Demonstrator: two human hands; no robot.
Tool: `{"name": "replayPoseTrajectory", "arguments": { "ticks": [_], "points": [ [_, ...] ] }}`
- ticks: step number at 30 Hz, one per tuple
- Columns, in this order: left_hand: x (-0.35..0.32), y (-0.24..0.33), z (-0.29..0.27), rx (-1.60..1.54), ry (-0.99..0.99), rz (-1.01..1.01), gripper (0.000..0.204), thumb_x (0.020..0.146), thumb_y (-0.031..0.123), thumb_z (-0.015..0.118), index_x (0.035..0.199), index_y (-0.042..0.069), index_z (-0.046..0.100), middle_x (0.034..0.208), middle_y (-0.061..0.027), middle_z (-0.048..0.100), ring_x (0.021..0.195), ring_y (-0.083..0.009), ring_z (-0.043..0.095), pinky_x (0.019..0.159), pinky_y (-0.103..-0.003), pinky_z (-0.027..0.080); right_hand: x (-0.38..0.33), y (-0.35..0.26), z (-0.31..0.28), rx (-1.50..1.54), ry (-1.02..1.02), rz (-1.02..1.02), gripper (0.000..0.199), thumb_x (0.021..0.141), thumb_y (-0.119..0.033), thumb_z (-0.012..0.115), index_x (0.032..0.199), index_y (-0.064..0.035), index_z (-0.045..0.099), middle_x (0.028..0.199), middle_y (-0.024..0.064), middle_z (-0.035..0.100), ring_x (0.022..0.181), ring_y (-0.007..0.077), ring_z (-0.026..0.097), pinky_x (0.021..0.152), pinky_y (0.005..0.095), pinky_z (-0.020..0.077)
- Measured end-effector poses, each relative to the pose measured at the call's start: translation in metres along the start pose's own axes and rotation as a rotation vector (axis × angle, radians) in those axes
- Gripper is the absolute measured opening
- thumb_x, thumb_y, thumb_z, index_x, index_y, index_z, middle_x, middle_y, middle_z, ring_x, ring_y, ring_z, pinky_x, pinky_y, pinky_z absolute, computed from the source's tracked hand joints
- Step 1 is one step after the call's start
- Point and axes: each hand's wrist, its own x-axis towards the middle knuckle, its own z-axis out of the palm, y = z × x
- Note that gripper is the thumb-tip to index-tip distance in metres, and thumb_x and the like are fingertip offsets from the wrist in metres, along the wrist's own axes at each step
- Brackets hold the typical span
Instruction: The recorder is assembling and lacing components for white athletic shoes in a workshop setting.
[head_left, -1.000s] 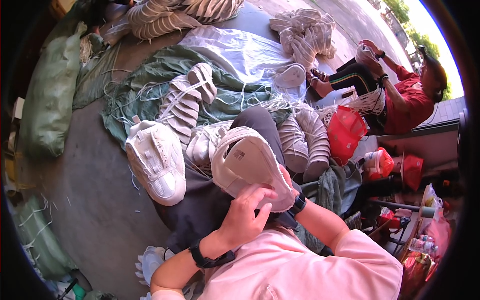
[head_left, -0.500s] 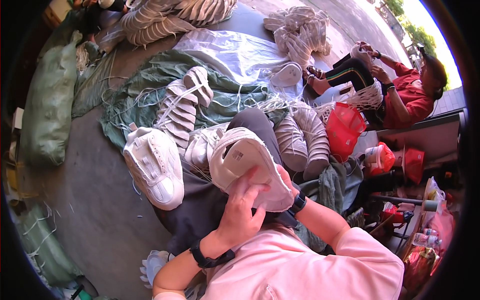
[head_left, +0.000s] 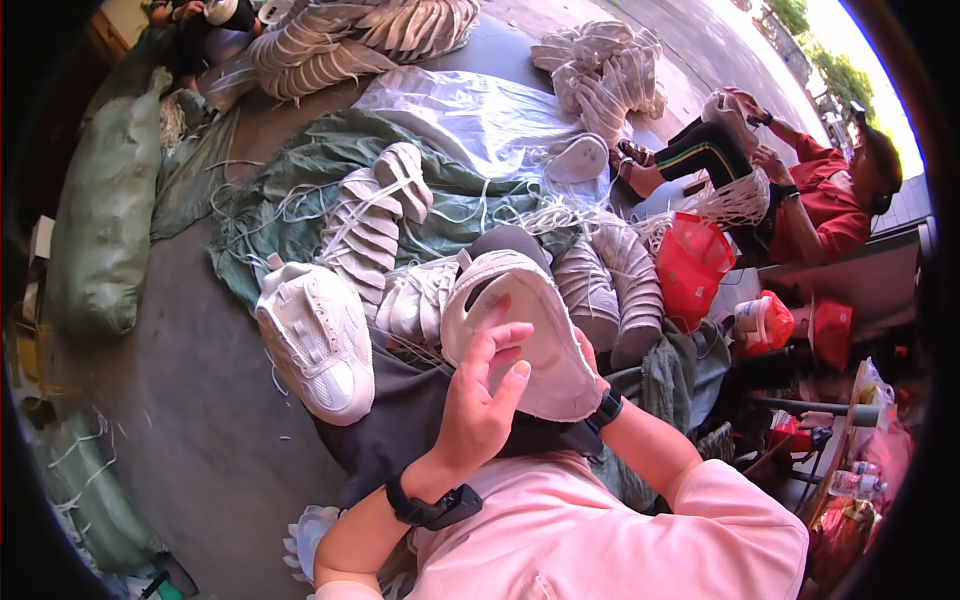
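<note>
A white shoe upper (head_left: 545,345) is held above my lap with its pale, stitched underside facing up. My right hand (head_left: 588,358) grips its right edge, and most of those fingers are hidden behind it. Just over the underside is my left hand (head_left: 482,405), fingers spread and bent, holding nothing; whether a fingertip touches the surface I cannot tell. Another white shoe upper (head_left: 322,345), with eyelets and no lace, lies by my left leg, toe toward me. Beyond my lap, tied rows of pale shoe uppers (head_left: 362,235) rest on a green sheet (head_left: 290,150).
More strung uppers (head_left: 635,285) stand beside a red bag (head_left: 692,265) at the right. A person in red (head_left: 825,190) sits at the far right, handling a pale item. A full green sack (head_left: 105,220) stands at left. Clear plastic sheeting (head_left: 470,110) lies beyond the green sheet.
My left hand has lifted slightly off the underside and its fingers have spread. The held shoe upper has shifted a little to the right, with my right hand still on it.
</note>
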Motion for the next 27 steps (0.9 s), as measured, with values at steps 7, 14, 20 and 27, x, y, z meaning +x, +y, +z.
{"name": "replayPoseTrajectory", "arguments": {
  "ticks": [7, 14, 20, 27],
  "points": [
    [0.017, -0.019, 0.004, -0.506, -0.026, -0.05, 0.042, 0.086, -0.002, 0.047, 0.128, -0.001, 0.041, 0.132, -0.01, 0.042, 0.125, -0.0186, 0.042, 0.109, -0.034, 0.03, 0.004, 0.015, 0.018, -0.423, 0.317, -0.08, 0.052, 0.092, -0.037, 0.049, 0.135, -0.0081, 0.046, 0.129, 0.0131, 0.055, 0.115, 0.0271, 0.055, 0.1, 0.0433, 0.0423],
    [0.019, -0.03, 0.01, -0.423, -0.068, -0.072, 0.049, 0.084, 0.0, 0.052, 0.132, -0.001, 0.037, 0.128, -0.0096, 0.043, 0.125, -0.0188, 0.041, 0.109, -0.034, 0.03, 0.008, 0.017, -0.005, 0.125, 0.045, 0.055, 0.046, 0.092, -0.037, 0.05, 0.128, -0.0081, 0.051, 0.12, 0.0121, 0.06, 0.108, 0.0263, 0.058, 0.098, 0.0425, 0.0436],
    [0.019, -0.034, 0.009, -0.388, -0.01, -0.045, 0.05, 0.083, 0.002, 0.053, 0.131, -0.001, 0.038, 0.126, -0.0096, 0.044, 0.123, -0.0184, 0.043, 0.109, -0.034, 0.031, 0.01, 0.019, 0.001, 0.093, 0.092, 0.062, 0.044, 0.092, -0.037, 0.05, 0.126, -0.008, 0.052, 0.117, 0.0126, 0.061, 0.106, 0.0265, 0.059, 0.097, 0.0427, 0.0445],
    [0.024, -0.031, -0.004, -0.465, -0.101, -0.146, 0.045, 0.083, 0.003, 0.051, 0.126, 0.0, 0.042, 0.126, -0.009, 0.045, 0.121, -0.017, 0.044, 0.109, -0.034, 0.03, 0.005, 0.02, 0.002, -0.037, 0.182, 0.072, 0.047, 0.091, -0.037, 0.049, 0.125, -0.0054, 0.052, 0.118, 0.0133, 0.061, 0.107, 0.0251, 0.059, 0.096, 0.0395, 0.0453]
  ]
}}
